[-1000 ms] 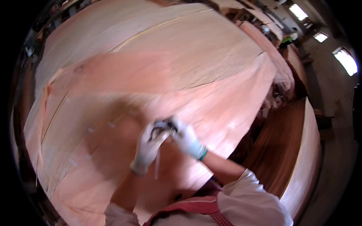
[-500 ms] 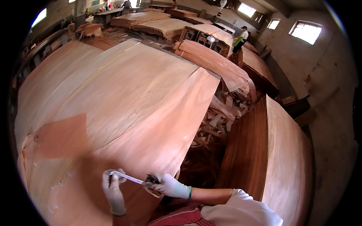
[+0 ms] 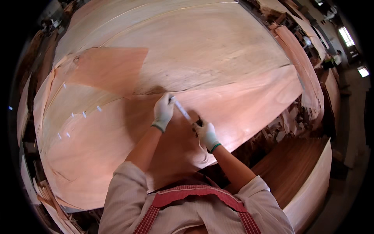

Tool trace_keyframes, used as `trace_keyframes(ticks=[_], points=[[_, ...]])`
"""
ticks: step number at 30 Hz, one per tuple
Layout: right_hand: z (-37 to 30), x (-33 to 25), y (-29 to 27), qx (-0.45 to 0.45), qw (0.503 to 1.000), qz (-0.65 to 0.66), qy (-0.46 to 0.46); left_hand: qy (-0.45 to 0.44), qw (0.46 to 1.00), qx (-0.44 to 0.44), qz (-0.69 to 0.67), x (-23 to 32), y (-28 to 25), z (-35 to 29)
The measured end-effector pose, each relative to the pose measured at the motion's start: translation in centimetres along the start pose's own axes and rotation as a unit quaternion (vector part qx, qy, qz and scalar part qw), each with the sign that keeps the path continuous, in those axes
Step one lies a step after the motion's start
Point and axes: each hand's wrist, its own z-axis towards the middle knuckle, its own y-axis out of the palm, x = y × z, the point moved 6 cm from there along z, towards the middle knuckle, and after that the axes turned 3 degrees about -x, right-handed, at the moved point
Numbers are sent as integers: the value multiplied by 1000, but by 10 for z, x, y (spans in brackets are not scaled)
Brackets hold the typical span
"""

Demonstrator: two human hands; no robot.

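Note:
A white strip of tape [image 3: 182,109] is stretched between my gloved hands, above a broad stack of pale wood veneer [image 3: 249,101]. My left hand [image 3: 163,111] pinches its far end; something small and dark shows at those fingertips. In my right hand [image 3: 207,135] is a small black object [image 3: 198,123] from which the strip runs, its kind partly hidden by the fingers. Below the hands, the pinkish top sheet meets a paler sheet along an uneven seam. Short white tape pieces [image 3: 84,114] stick to the veneer at the left.
A darker reddish veneer piece [image 3: 111,70] lies on the sheet beyond my left hand. To the right stands another veneer stack [image 3: 292,167], with torn scraps [image 3: 286,121] in the gap. More stacks [image 3: 300,66] and a person [image 3: 337,58] are at the far right.
My view has tilted down and swung left. Both hands have moved farther out over the veneer, the strip still stretched between them and now sloping more steeply down to the right.

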Motion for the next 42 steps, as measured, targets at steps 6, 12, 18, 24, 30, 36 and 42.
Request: trace_keyframes(ticks=[6, 12, 18, 24, 30, 36, 42], points=[[66, -17, 26, -8, 990, 112, 81, 79, 971, 82, 210, -17, 15, 81], [96, -42, -18, 92, 927, -314, -184, 100, 965, -16, 242, -19, 35, 61], [143, -37, -127, 68, 998, -14, -4, 58, 962, -106, 246, 38, 84, 76], [160, -17, -159, 96, 976, -177, -80, 287, 880, -223, 307, 87, 189, 77], [170, -82, -274, 47, 948, -282, -140, 163, 894, -248, 337, 119, 200, 100], [90, -84, -356, 34, 974, -85, -209, -184, 817, -263, -479, 278, 264, 67], [46, -94, -414, 40, 965, -134, -220, -110, 893, -248, -359, 342, 294, 70]])
